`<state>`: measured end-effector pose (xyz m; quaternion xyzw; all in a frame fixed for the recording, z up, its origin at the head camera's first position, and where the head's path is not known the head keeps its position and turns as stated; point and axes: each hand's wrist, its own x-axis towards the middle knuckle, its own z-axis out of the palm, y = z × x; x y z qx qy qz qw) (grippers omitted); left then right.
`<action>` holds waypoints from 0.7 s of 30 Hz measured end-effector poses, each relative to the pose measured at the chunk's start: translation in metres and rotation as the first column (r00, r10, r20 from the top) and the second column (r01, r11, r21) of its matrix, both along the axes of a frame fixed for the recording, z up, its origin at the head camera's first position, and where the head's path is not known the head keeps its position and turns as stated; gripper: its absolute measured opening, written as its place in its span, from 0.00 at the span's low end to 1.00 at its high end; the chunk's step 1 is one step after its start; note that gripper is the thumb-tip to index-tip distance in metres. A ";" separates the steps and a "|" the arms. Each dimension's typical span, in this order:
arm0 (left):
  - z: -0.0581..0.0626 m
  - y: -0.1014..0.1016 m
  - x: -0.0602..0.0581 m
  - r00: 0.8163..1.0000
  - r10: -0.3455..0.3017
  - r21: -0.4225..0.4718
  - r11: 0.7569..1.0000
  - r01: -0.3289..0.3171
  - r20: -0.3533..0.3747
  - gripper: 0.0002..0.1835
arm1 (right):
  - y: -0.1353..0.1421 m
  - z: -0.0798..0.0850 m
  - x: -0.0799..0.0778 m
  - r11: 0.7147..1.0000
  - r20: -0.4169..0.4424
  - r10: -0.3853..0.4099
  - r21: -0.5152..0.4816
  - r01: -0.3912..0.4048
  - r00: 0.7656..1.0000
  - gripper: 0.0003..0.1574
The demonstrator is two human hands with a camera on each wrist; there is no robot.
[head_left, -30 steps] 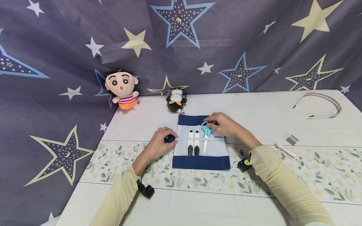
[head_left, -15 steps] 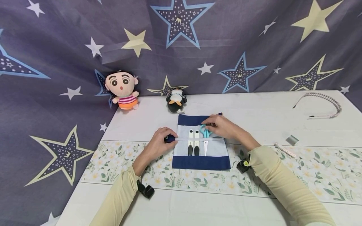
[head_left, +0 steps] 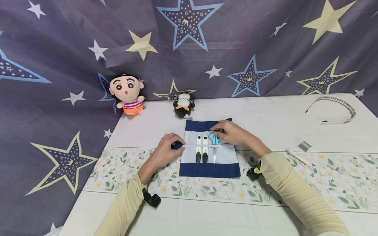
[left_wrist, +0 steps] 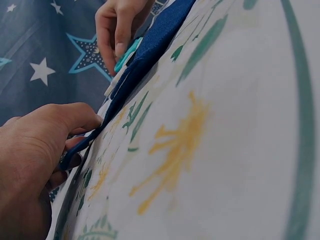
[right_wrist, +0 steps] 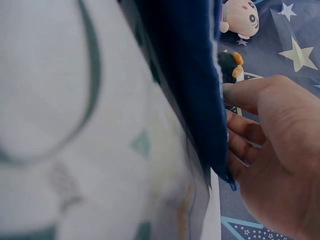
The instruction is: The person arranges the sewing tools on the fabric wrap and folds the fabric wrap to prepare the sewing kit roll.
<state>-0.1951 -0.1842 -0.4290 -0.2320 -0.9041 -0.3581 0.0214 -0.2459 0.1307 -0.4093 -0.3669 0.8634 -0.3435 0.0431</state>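
Note:
A navy-edged fabric tool roll [head_left: 209, 170] lies unfolded on the table, its pale inside crossed by a white elastic band [head_left: 225, 145]. My left hand [head_left: 162, 149] pinches the navy tab [head_left: 176, 145] at its left edge. With my right hand [head_left: 234, 131] I hold the turquoise handles of small scissors [head_left: 214, 139], blades pointing towards me and passing under the band. Two slim white tools with black tips [head_left: 202, 147] sit side by side under the band, left of the scissors. In the right wrist view, the roll's navy edge [right_wrist: 195, 75] hides the scissors.
Behind the roll stand a penguin plush [head_left: 183, 106] and a boy doll [head_left: 127, 95] against a starry curtain. To the right lie a grey spool-like piece [head_left: 304, 146], a thin pinkish-white stick [head_left: 297, 156] and a beaded headband [head_left: 339, 101].
My right hand has drawn the scissors slightly nearer and to the left. The blades lay over the elastic band before and now run beneath it. My left hand has stayed on the tab.

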 end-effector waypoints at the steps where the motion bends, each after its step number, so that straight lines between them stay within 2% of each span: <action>1: 0.000 0.000 0.000 1.000 0.001 0.000 1.000 -0.001 -0.001 0.09 | 0.000 0.000 0.000 1.000 -0.004 0.001 0.002 -0.001 1.000 0.16; 12: 0.000 0.001 0.002 1.000 0.005 -0.011 1.000 -0.005 -0.007 0.09 | 0.001 0.003 0.002 1.000 -0.020 -0.013 -0.016 0.013 1.000 0.16; 21: 0.002 0.001 0.002 1.000 0.013 -0.019 1.000 -0.013 0.000 0.09 | 0.013 0.005 0.008 0.988 0.034 -0.098 -0.115 0.102 0.995 0.16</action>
